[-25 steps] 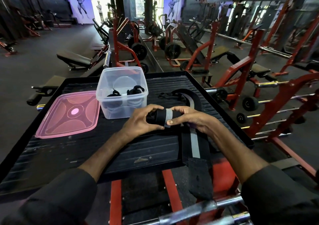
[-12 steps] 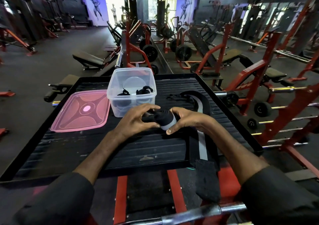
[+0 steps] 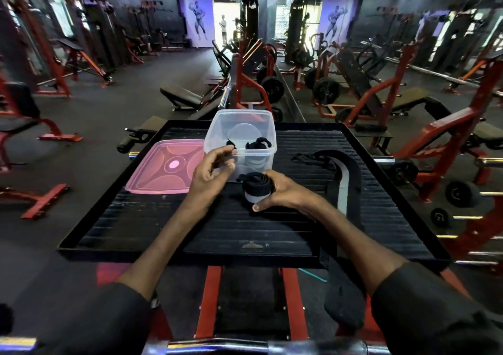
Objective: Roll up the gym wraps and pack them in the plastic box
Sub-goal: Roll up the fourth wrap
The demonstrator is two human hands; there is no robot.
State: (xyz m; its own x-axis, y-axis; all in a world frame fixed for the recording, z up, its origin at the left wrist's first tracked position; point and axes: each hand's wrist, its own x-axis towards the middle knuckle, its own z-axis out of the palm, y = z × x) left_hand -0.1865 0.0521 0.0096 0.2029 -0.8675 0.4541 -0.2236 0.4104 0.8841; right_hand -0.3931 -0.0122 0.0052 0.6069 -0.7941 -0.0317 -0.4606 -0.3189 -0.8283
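The right hand (image 3: pixel 283 191) was closed around a rolled wrap (image 3: pixel 254 190), thumb on the near side and fingers curled over the far side, so the roll stood on end on the black tray (image 3: pixel 190 229), just in front of the clear box (image 3: pixel 242 126). The left hand (image 3: pixel 211 175) was free of the roll, its fingers loosely curled and holding nothing that could be seen, hovering at the box's near-left corner. To do this step well, the right hand would need to keep even pressure round the coil so the loose tail could not spring open, then lift it clear of the rim and set it beside the dark rolls (image 3: pixel 255 144) already inside; the left hand could steady the box wall. A second wrap (image 3: pixel 344 169) lay unrolled to the right, curving along the tray and hanging over its near edge, apart from the hands. The pink lid (image 3: pixel 166 167) lay flat, left of the box and touching it.
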